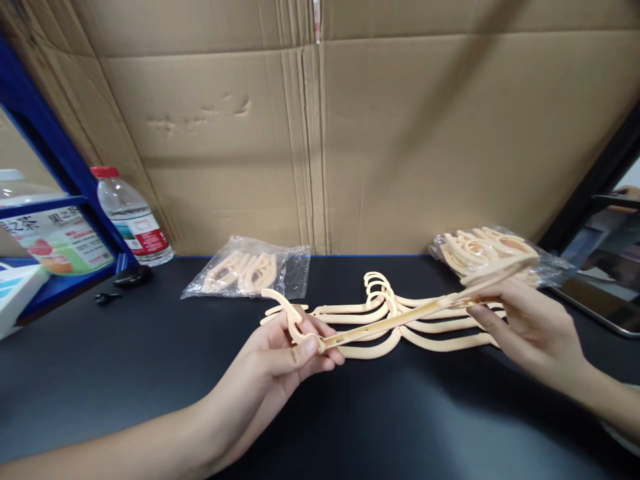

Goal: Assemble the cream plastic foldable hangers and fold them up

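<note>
A beige plastic clothes hanger (385, 325) is held in the air between both hands, tilted up toward the right. My left hand (285, 357) pinches its left end beside a curved piece (285, 305), with the thumb on top. My right hand (535, 333) grips the other end, thumb below and fingers partly hidden behind. Beneath the held hanger, several matching hangers (370, 351) lie overlapped on the black table (400, 420), hooks pointing away from me. The held hanger and my hands cover parts of them.
Clear plastic bags of beige hanger parts lie at the back left (250, 270) and back right (475, 250). A water bottle (133, 220) stands near a blue shelf (45, 293), with small black objects (133, 275) nearby. Cardboard (220, 147) walls the back. A dark glossy device (600, 300) sits far right.
</note>
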### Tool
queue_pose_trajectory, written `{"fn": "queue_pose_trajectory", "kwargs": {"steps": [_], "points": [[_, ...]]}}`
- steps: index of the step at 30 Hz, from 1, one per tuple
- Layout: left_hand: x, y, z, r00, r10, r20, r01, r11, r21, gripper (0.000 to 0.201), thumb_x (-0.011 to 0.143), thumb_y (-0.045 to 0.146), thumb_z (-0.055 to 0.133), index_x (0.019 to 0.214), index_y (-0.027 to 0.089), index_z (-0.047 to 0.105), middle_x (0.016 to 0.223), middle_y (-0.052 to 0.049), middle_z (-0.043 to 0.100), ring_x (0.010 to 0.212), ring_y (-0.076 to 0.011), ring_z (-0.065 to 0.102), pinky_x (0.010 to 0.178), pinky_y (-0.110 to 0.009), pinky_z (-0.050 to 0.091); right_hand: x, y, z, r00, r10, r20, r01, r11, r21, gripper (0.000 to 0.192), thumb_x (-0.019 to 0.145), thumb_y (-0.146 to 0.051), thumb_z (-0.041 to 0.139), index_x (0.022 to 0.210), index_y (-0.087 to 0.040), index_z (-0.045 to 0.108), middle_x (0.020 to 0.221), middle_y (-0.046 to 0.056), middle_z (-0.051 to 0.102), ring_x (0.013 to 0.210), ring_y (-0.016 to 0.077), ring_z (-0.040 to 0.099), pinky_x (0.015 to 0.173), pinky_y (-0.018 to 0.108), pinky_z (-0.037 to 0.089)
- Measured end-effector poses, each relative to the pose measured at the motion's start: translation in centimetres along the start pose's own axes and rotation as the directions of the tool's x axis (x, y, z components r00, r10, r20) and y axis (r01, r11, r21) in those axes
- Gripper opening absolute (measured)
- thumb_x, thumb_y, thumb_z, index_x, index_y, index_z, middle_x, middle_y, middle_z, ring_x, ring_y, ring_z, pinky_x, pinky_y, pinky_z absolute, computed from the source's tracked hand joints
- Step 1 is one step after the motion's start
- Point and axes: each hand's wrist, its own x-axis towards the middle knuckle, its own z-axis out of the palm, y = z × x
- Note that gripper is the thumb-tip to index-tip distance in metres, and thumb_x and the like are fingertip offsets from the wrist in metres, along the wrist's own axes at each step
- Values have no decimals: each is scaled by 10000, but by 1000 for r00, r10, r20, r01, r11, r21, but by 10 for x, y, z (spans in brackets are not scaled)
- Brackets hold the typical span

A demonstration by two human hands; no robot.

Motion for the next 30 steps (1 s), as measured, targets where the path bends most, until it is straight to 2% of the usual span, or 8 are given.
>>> {"fn": "queue_pose_trajectory", "kwargs": {"steps": [7,16,25,30], "points": [[-4,-5,-3,996,-77,-50,77,997,-13,63,789,125,688,741,150,656,805,-12,610,744,-126,598,753,-236,487,-2,4,2,994,-106,-30,108,992,68,169,849,-74,563,970,-188,594,848,70,595,802,207,570,729,359,459],[1,-7,-5,994,-59,-93,62,998,32,126,671,68,694,639,149,603,740,-1,600,666,-118,546,661,-221,424,1,-6,1,990,-139,24,137,988,67,213,844,-55,477,993,-167,580,865,80,587,818,200,562,720,338,435],[1,-6,-4,989,-68,-133,78,994,71,122,691,110,682,650,156,577,640,10,579,640,-123,547,641,-224,418,-1,-9,2,997,-71,13,71,997,19,166,848,-85,554,959,-197,606,823,47,622,751,195,591,665,327,453],[1,-7,-4,982,-24,-185,47,991,121,139,650,94,666,650,161,545,650,11,579,624,-124,536,610,-223,412,-3,-13,5,993,-116,-26,116,993,-4,196,839,-65,554,953,-215,609,834,41,631,751,199,613,694,343,460]]}}
